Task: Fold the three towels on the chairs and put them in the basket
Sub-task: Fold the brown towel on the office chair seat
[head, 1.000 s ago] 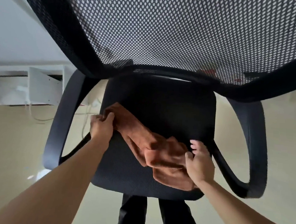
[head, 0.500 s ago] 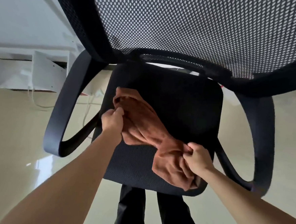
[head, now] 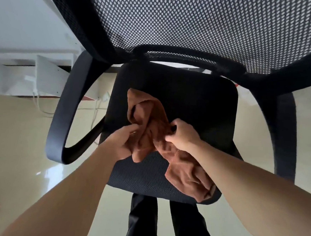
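Office chair (head: 180, 93), black mesh; no basket in view, contents unknown. Brown towel (head: 150, 134), bunched on seat, one end trailing to front edge; likely to slide off or fold crooked. Left hand (head: 120, 143), right hand (head: 182, 134): both pinched closed on towel's middle.

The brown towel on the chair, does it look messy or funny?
Yes. The brown towel is crumpled in a twisted heap on the black chair seat, not flat or folded. One end hangs over the seat's front edge. The left hand and right hand both pinch it.
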### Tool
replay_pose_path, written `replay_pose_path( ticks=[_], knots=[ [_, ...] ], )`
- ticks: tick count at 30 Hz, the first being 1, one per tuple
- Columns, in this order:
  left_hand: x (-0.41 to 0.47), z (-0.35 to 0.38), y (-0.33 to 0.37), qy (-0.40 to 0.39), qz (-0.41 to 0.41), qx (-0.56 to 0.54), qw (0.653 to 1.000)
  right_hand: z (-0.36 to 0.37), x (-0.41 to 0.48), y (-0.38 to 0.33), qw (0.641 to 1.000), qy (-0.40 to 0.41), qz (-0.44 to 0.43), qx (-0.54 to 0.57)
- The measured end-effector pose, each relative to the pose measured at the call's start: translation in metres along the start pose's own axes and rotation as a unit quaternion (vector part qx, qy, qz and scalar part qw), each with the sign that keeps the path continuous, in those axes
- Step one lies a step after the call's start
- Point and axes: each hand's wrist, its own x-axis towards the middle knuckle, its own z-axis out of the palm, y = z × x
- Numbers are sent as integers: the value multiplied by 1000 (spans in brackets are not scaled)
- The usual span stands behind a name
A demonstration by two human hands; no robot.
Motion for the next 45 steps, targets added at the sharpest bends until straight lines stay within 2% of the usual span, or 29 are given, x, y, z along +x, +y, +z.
replay_pose_path(
  ticks=[2,4,7,8,10,12,13,14,15,18,20,22,24,26,27,29,31,34,36,39,42,43,45],
  knots=[
    [-3,-4,4,-1,8,30,1000,15,-9,8,1000,-2,7,-5],
    [-3,-5,9,47,72,109,990,24,-23,23,998,57,20,36],
    [-3,11,21,176,225,250,925,35,-52,50,983,130,75,107],
    [-2,16,24,199,262,278,902,41,-62,59,980,125,98,118],
    [-2,29,23,194,292,345,871,52,-78,76,984,50,134,110],
    [1,35,12,148,263,402,864,57,-87,84,982,-64,159,80],
    [3,34,5,136,238,409,871,54,-85,87,981,-89,161,60],
    [4,30,0,144,220,402,877,48,-81,86,985,-72,154,42],
    [5,24,-4,172,210,393,879,38,-75,83,990,-21,139,26],
    [13,1,-12,296,215,392,844,1,-46,61,977,180,89,70],
    [17,-3,-17,292,202,415,838,-16,-19,39,972,210,39,98],
    [18,5,-24,232,181,451,843,-26,4,12,980,184,-22,70],
    [21,17,-32,186,149,512,825,-27,20,-12,990,130,-61,15],
    [23,20,-37,175,137,535,815,-21,28,-25,995,64,-68,-40],
    [22,20,-36,185,145,518,823,-17,29,-25,996,43,-66,-46],
    [19,13,-27,227,176,425,858,-17,26,-11,997,60,-56,-12],
    [15,3,-13,283,212,323,878,-26,19,15,991,128,-15,37],
    [14,-5,12,329,254,210,885,-45,0,58,966,245,58,52],
    [17,0,23,323,261,184,891,-42,-14,80,968,229,88,44],
    [25,14,29,271,231,180,917,-29,-26,96,984,142,104,30],
    [28,20,37,193,155,118,962,-39,-16,84,961,216,111,136],
    [27,20,42,183,142,105,967,-44,-8,77,948,233,117,181],
    [28,21,50,177,151,119,965,-53,9,65,946,212,109,221]
  ],
)
